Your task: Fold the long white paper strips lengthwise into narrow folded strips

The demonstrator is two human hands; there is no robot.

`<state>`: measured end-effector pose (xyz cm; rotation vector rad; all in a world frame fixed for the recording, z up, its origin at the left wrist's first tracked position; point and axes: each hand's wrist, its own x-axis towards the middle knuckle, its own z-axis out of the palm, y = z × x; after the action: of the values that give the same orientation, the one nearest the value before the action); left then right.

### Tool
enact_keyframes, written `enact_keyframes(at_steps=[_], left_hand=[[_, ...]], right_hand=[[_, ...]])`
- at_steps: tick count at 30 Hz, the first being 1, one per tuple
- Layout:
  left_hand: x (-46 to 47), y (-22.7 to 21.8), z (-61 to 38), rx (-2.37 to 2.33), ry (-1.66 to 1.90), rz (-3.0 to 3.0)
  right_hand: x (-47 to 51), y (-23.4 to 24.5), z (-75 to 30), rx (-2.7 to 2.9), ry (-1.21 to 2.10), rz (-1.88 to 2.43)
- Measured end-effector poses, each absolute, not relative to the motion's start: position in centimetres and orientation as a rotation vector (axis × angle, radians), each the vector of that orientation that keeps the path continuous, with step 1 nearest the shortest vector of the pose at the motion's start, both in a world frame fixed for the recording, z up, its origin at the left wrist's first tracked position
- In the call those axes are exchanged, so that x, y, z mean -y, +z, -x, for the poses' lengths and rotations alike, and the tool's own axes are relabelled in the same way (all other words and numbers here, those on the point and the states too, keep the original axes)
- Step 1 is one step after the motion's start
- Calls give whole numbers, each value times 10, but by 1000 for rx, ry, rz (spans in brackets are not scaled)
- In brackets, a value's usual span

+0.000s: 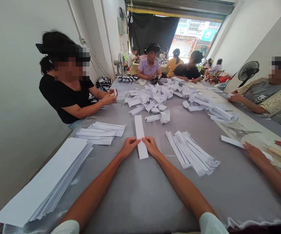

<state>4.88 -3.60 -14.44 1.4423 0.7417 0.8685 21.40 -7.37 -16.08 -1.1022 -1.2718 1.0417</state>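
A long white paper strip (pixel 140 131) lies lengthwise on the grey table cover (pixel 135 191), pointing away from me. My left hand (pixel 128 146) pinches its left edge near the close end, fingers curled. My right hand (pixel 151 146) pinches the right edge opposite, fingers also closed on the paper. Both forearms reach in from the bottom of the view. A heap of folded strips (pixel 191 152) lies just right of my right hand. A thick stack of flat white sheets (pixel 47 182) lies at the near left.
Folded papers (pixel 101 131) sit ahead on the left, and a big loose pile (pixel 160 97) fills the table's middle. A person in black (pixel 64 94) sits at left. Others sit at the far end and right. A neighbour's hand (pixel 255 154) rests near right. A fan (pixel 247 70) stands behind.
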Motion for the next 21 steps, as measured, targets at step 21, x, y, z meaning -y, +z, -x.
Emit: enact_keyframes(at_steps=[21], left_hand=[[36,-145,-47,-713,859,-1372]], right_hand=[[73,-166,-216,1322,1054,1121]])
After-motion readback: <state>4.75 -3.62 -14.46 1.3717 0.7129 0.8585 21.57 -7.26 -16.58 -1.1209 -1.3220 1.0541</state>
